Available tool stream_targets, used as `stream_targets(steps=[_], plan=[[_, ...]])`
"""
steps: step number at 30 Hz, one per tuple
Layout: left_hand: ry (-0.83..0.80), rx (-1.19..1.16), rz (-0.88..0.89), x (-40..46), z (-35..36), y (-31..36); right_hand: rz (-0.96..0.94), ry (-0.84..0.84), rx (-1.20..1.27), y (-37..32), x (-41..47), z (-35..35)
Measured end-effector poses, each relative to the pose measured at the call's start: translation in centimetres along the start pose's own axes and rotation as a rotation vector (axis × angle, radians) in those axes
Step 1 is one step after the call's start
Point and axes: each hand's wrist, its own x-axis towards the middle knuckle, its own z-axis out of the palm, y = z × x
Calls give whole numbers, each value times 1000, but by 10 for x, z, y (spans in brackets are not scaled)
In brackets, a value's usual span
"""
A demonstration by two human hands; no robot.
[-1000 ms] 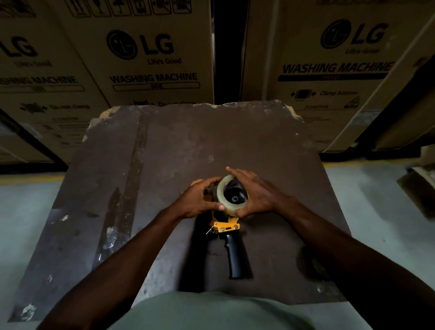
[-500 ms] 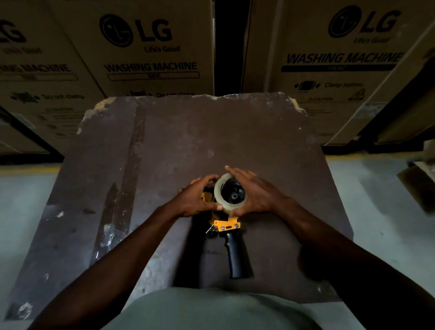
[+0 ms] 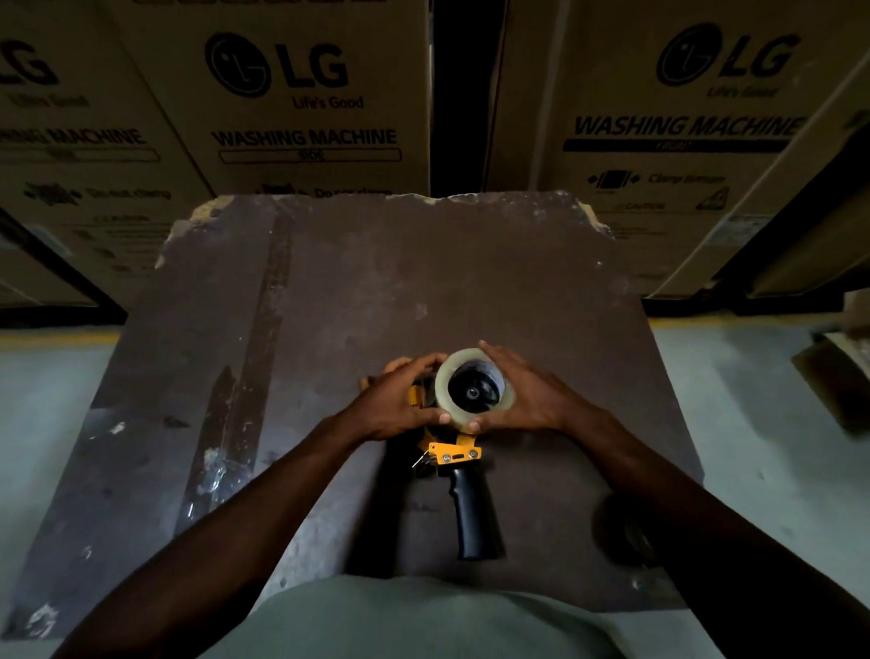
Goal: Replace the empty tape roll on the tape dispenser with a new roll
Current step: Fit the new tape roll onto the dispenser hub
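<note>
A yellow tape dispenser (image 3: pixel 452 453) with a black pistol handle (image 3: pixel 471 517) lies on a dark worn board (image 3: pixel 384 284), handle toward me. A clear tape roll (image 3: pixel 443 399) sits over the dispenser's black hub, its open side facing up. My left hand (image 3: pixel 397 404) grips the roll's left side and the dispenser's yellow frame. My right hand (image 3: pixel 531 397) cups the roll's right side, fingers stretched over its far edge. A dark round thing (image 3: pixel 619 535), perhaps the old roll, lies at the board's near right, partly hidden by my right forearm.
Tall cardboard washing machine boxes (image 3: pixel 295 88) stand close behind the board, with a dark gap between them. Pale concrete floor (image 3: pixel 21 403) lies on both sides. A torn cardboard piece (image 3: pixel 851 379) rests on the floor at the right.
Both hands keep hold of the roll on the dispenser. The roll has settled a little flatter over the hub. The view has tipped slightly.
</note>
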Motion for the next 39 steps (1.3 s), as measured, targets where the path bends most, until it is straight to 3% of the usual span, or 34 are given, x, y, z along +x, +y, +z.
stream_targets(steps=[12, 32, 39], plan=[[-44, 117, 6, 2, 0, 1, 71, -49, 234, 3, 2, 1], [-64, 326, 89, 4, 5, -1, 67, -163, 230, 5, 13, -3], [-50, 402, 60, 5, 8, 2, 74, -200, 333, 6, 10, -6]])
